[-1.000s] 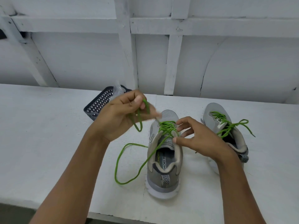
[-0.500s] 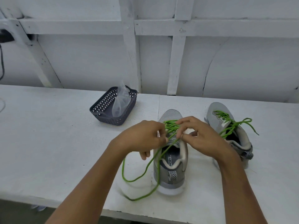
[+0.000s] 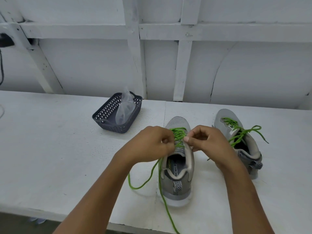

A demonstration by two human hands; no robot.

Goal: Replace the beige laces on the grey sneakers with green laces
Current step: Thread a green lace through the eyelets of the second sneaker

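A grey sneaker [image 3: 177,176] stands in front of me, heel toward me, threaded with a green lace [image 3: 178,133]. My left hand [image 3: 152,144] and my right hand [image 3: 207,141] meet over its tongue, fingers curled and pinching the lace at the upper eyelets. Two loose lace ends [image 3: 162,188] trail from under my left hand; one loops on the table, the other hangs past the front edge. A second grey sneaker [image 3: 236,144] stands to the right, laced in green with a tied bow [image 3: 243,132].
A dark perforated plastic basket [image 3: 108,119] holding a clear plastic bag [image 3: 125,108] sits behind and left of the shoes. The white table [image 3: 50,149] ends at a front edge near me. A white framed wall rises behind it.
My left hand came down from holding the lace raised at the left and joined my right hand over the tongue. The loose lace ends dropped and now trail toward the table's front edge.
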